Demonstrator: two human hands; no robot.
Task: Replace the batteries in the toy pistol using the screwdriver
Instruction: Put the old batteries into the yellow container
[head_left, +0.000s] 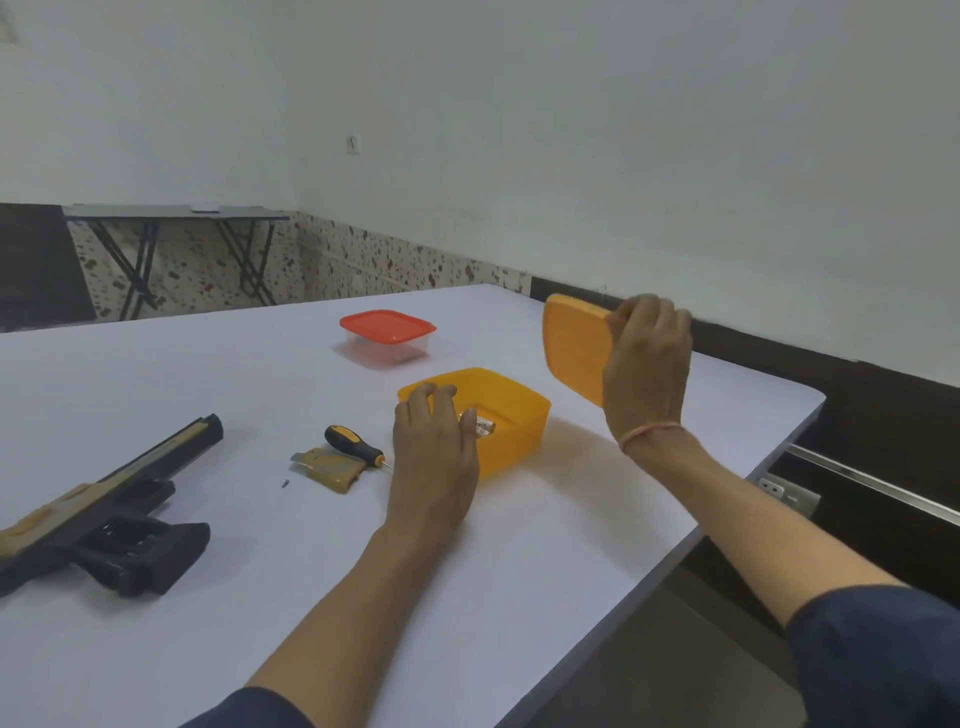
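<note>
Fingers (638, 314) of right hand (647, 364) pinch lid (574, 345); left hand (434, 441) hovers slack over box (522, 415), batteries (484, 426) inside. Done: pistol (104, 525) cover (327, 466) off, screw (284, 483) out. Swap and reclosing likely remain.

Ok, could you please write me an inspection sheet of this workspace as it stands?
Surface: white table, glossy.
Job's things: toy pistol lies at the left, its grip bay apparently open; screwdriver, cover and screw lie mid-table; batteries sit in the open yellow box.
Clutter: closed red-lidded box behind.
Hands: left hand rests at the yellow box's rim, apparently holding nothing; right hand grips the raised yellow lid.
Cables: nothing seen.
Surroundings: folding table by the wall; socket on the wall.
</note>
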